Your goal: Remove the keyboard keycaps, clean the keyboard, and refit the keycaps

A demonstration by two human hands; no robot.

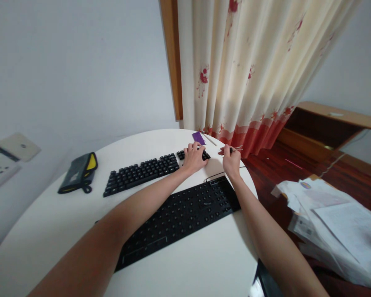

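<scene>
Two black keyboards lie on a round white table. My left hand rests with curled fingers on the right end of the far keyboard, pressing on its keys. My right hand hovers just right of that keyboard, pinched shut on a thin metal tool that points right. The near keyboard lies under my forearms, its cable looping by my right wrist.
A dark pouch with yellow lining sits at the table's left. A purple card and a thin stick lie near the far edge by the curtain. Loose papers are piled at the right beside a wooden floor.
</scene>
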